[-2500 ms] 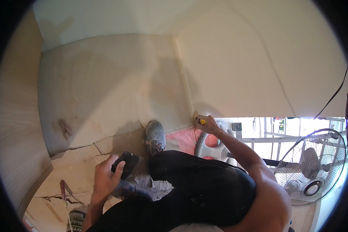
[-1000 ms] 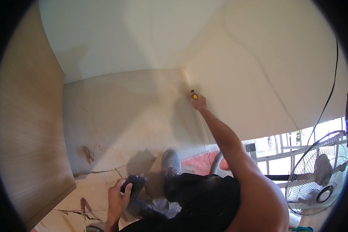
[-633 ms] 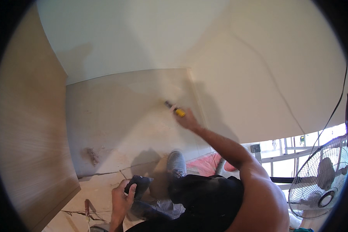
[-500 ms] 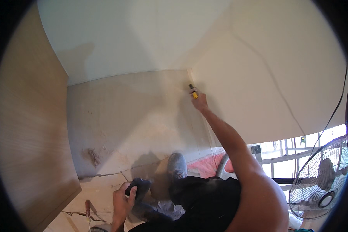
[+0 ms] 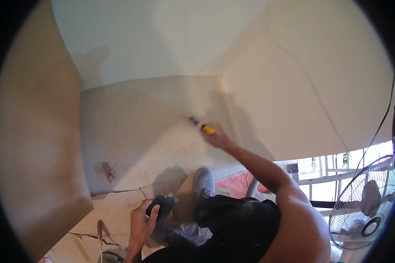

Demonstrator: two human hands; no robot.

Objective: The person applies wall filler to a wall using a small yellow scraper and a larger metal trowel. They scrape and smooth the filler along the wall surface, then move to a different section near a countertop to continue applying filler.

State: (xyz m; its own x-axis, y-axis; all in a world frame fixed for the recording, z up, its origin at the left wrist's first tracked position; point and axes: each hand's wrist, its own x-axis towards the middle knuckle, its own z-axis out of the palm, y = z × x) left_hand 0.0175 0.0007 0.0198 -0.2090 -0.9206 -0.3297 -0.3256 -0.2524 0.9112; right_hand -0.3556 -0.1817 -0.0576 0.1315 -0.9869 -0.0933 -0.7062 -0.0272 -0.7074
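Note:
My right hand [image 5: 216,136] is closed round a short yellow-and-black handled tool [image 5: 209,129]. Its dark front end points up and left over the beige board floor [image 5: 131,105], and the tip is too blurred to name. Lower down, my left hand [image 5: 143,219] grips a dark flat piece [image 5: 164,207] between thumb and fingers, held beside my legs. What kind of piece it is I cannot make out. One grey shoe [image 5: 202,179] of mine rests on the near edge of the board floor.
A wood-faced panel [image 5: 39,131] rises at left; pale walls [image 5: 294,87] meet behind and at right. Reddish debris [image 5: 108,172] lies on the boards. A thin red-handled tool [image 5: 100,230] is at lower left, pink sheeting [image 5: 235,184] by my shoe, a fan [image 5: 364,206] at right.
My right hand has swung from the far right corner toward me and left, bringing the yellow-and-black tool over the boards. My left hand still holds the dark piece, slightly higher and more tilted.

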